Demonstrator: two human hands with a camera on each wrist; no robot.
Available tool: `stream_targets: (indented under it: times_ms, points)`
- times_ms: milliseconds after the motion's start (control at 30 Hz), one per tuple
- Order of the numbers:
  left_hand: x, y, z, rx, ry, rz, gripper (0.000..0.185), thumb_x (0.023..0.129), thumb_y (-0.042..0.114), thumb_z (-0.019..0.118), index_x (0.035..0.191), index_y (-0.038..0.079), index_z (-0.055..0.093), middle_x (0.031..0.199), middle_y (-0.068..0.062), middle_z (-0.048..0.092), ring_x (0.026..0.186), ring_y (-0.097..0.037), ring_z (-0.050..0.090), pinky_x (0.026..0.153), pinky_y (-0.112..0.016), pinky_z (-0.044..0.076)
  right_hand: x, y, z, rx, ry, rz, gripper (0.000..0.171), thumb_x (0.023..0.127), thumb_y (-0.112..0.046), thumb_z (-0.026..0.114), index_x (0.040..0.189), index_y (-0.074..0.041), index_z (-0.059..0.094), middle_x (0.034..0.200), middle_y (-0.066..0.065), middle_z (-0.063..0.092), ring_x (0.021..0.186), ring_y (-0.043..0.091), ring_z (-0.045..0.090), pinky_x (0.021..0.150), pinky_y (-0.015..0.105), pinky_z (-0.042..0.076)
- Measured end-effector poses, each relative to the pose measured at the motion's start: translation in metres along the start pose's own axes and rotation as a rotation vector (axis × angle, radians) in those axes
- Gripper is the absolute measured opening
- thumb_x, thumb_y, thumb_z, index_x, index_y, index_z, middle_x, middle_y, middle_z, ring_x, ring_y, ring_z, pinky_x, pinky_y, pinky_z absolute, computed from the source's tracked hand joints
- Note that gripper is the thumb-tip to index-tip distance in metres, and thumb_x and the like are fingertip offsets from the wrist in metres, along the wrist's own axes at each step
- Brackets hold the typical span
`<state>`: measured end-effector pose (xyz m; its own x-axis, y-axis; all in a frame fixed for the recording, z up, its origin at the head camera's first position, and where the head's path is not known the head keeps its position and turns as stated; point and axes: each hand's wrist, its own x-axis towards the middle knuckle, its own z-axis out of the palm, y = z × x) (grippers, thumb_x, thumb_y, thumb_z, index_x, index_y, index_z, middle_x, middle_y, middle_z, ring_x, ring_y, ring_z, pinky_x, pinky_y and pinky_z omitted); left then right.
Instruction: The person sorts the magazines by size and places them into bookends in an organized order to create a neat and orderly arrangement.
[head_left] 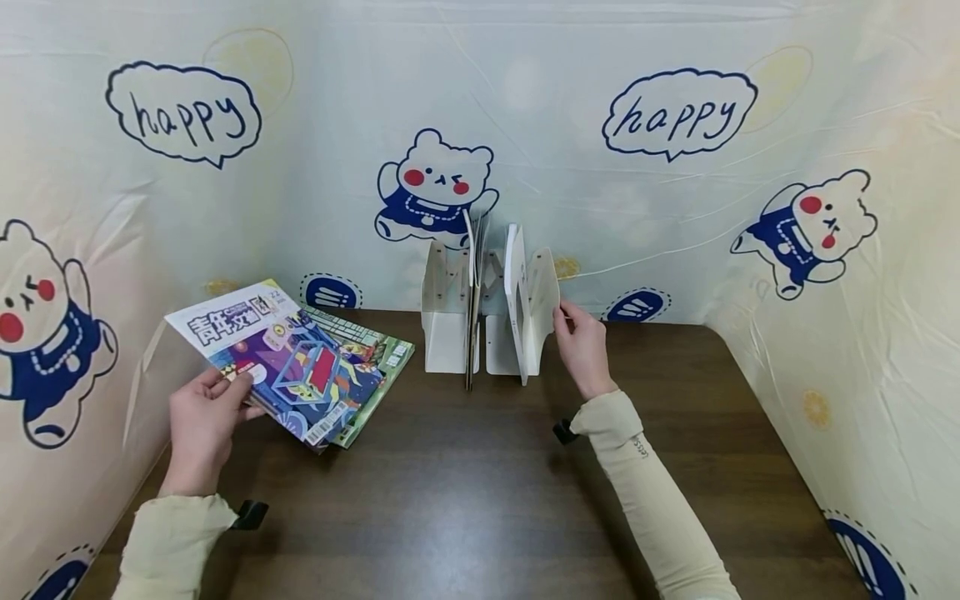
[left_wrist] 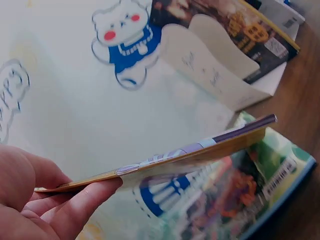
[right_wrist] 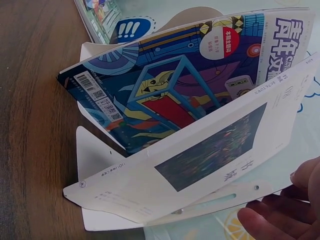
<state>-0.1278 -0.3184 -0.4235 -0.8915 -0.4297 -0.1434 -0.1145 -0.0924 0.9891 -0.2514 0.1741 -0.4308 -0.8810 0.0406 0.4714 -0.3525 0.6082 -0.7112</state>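
My left hand (head_left: 204,425) pinches a magazine (head_left: 322,371) with a purple and blue cover by its lower left edge, thumb on top. Tilted, it overlaps a green-covered magazine (head_left: 393,354) behind it. At the back of the table, a white expandable bookend (head_left: 446,343) stands with upright books inside. My right hand (head_left: 585,346) holds the outer edge of its right end plate (head_left: 545,300) between thumb and fingers. Leaning near that plate is a white book (right_wrist: 220,145). Another magazine (right_wrist: 175,92) with a purple and blue cover stands further left inside, and a dark-covered one (left_wrist: 235,35) faces the left plate.
The brown wooden table (head_left: 465,492) runs up to a pale cloth backdrop (head_left: 547,100) printed with bears and speech bubbles. Cloth also hangs along the left and right sides. A black band piece (head_left: 250,514) sits at the left wrist, another (head_left: 564,432) at the right.
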Motion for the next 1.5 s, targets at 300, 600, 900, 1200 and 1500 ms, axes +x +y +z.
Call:
stream_targets:
  times_ms: [300,600,900,1200,1500]
  points:
    - [-0.029,0.029,0.019,0.312,0.000,0.196,0.054,0.102,0.020,0.066,0.147,-0.008,0.053,0.090,0.026,0.069,0.067,0.001,0.071,0.058,-0.022,0.059,0.001,-0.001,0.000,0.005,-0.001,0.002,0.028,0.106,-0.010,0.060,0.127,0.002,0.072,0.111,0.022,0.075,0.084,0.032,0.073,0.069,0.045,0.059]
    - [-0.060,0.049,0.033,0.469,-0.047,0.375,0.047,0.103,0.018,0.065,0.143,-0.005,0.058,0.121,-0.028,0.070,0.071,0.008,0.069,0.059,-0.021,0.059,-0.001,0.000,0.001,0.008,0.010,-0.007,0.028,0.106,-0.010,0.060,0.126,0.004,0.072,0.108,0.022,0.076,0.082,0.032,0.071,0.068,0.044,0.058]
    - [-0.096,0.070,0.050,0.489,-0.076,0.490,0.041,0.101,0.015,0.069,0.139,-0.001,0.064,0.117,-0.029,0.072,0.076,0.009,0.070,0.060,-0.019,0.059,-0.001,0.000,0.002,0.004,0.020,-0.010,0.028,0.106,-0.012,0.060,0.126,0.003,0.072,0.108,0.022,0.076,0.083,0.032,0.072,0.070,0.045,0.059]
    - [-0.137,0.085,0.067,0.485,-0.064,0.613,0.032,0.094,0.002,0.075,0.126,0.001,0.073,0.103,-0.025,0.076,0.073,0.008,0.069,0.060,-0.013,0.056,-0.001,-0.002,0.002,0.008,0.019,-0.014,0.028,0.106,-0.011,0.060,0.127,0.003,0.072,0.108,0.022,0.075,0.082,0.032,0.071,0.069,0.044,0.058]
    - [-0.163,0.093,0.083,0.444,-0.104,0.735,0.034,0.088,-0.007,0.077,0.120,0.003,0.076,0.101,-0.019,0.078,0.078,0.008,0.071,0.065,-0.011,0.056,-0.001,-0.001,0.003,0.003,0.031,-0.023,0.028,0.106,-0.011,0.061,0.128,0.002,0.072,0.110,0.023,0.075,0.084,0.033,0.072,0.071,0.046,0.060]
